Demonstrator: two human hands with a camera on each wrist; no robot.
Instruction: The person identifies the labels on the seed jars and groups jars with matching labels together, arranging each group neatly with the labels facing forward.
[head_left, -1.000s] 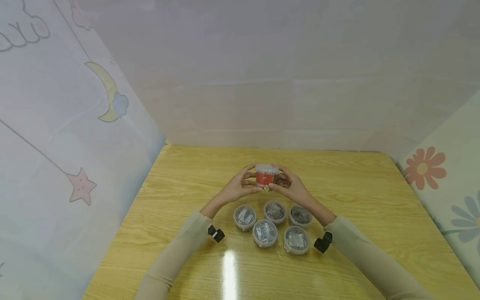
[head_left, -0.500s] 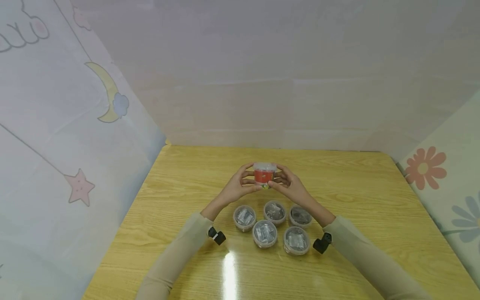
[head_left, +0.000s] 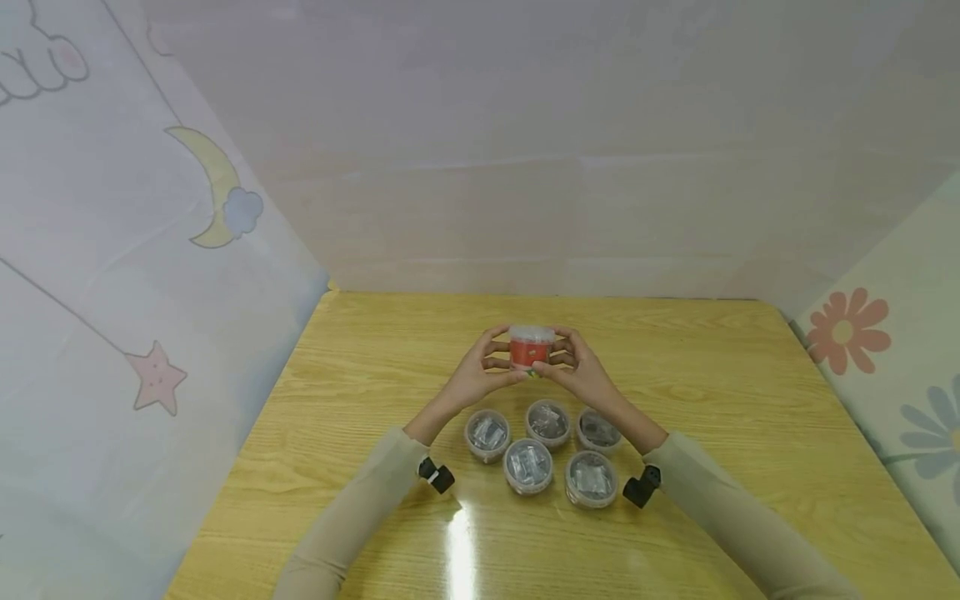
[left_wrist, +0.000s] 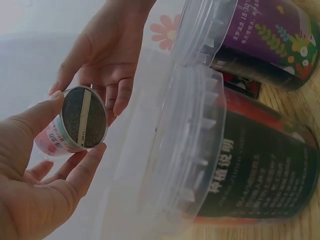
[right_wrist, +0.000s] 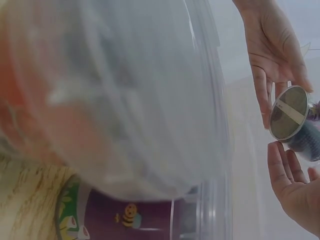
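Both hands hold a small plastic tub (head_left: 531, 350) with a red label and a clear lid, raised over the table. My left hand (head_left: 478, 372) grips its left side, thumb low and fingers spread behind. On the right side, my right hand (head_left: 583, 372) holds it with the thumb across the lower front. In the left wrist view the tub's dark round base (left_wrist: 75, 120) shows a pale strip. The same base (right_wrist: 289, 114) appears between both hands in the right wrist view. Several similar lidded tubs (head_left: 528, 467) stand below the hands, silvery packets visible through their lids.
The wooden table (head_left: 375, 350) meets a pale wall sheet (head_left: 525, 208) at its back edge. Large in the left wrist view stand a dark-labelled tub (left_wrist: 260, 165) and a purple-labelled tub (left_wrist: 270, 40). A blurred tub (right_wrist: 125, 100) fills much of the right wrist view.
The held tub has turned slightly between the hands, its red label now facing more to the front. Both hands stay in nearly the same place. The tubs on the table have not moved.
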